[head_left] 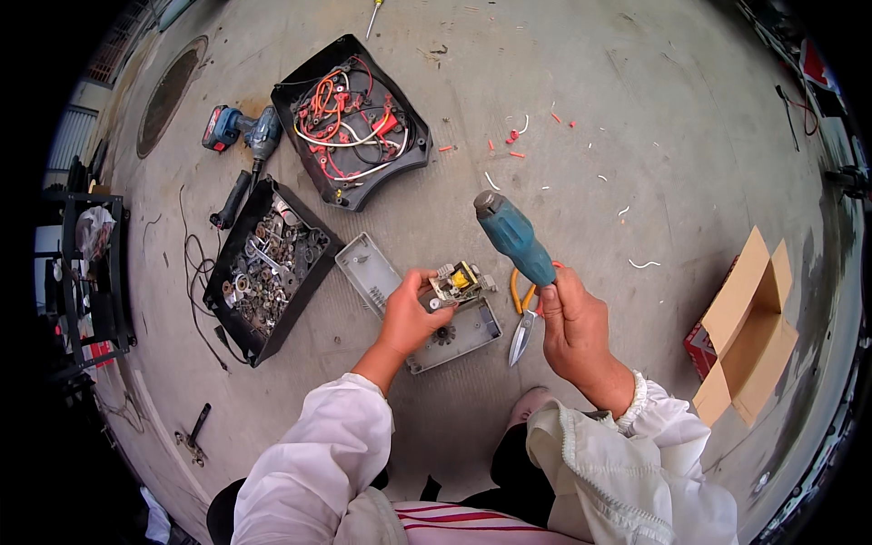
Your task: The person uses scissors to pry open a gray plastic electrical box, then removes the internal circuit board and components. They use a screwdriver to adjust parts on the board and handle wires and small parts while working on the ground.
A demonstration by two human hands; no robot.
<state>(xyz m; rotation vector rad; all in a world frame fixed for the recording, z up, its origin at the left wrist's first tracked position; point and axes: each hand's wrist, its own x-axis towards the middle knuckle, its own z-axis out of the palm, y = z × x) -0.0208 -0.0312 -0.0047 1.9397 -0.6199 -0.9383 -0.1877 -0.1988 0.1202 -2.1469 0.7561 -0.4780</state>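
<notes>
Over the grey tray's point(480, 336) far edge, the left hand point(411, 312) pinches a small metal unit point(462, 276) with a yellow coil between its fingers. Right of the tray, the right hand's point(581, 331) fingers wrap a teal tool point(516, 238) (apart from the unit). Orange-handled snips point(521, 338) lie just right of the tray; a black bin point(307, 300) sits to its left.
</notes>
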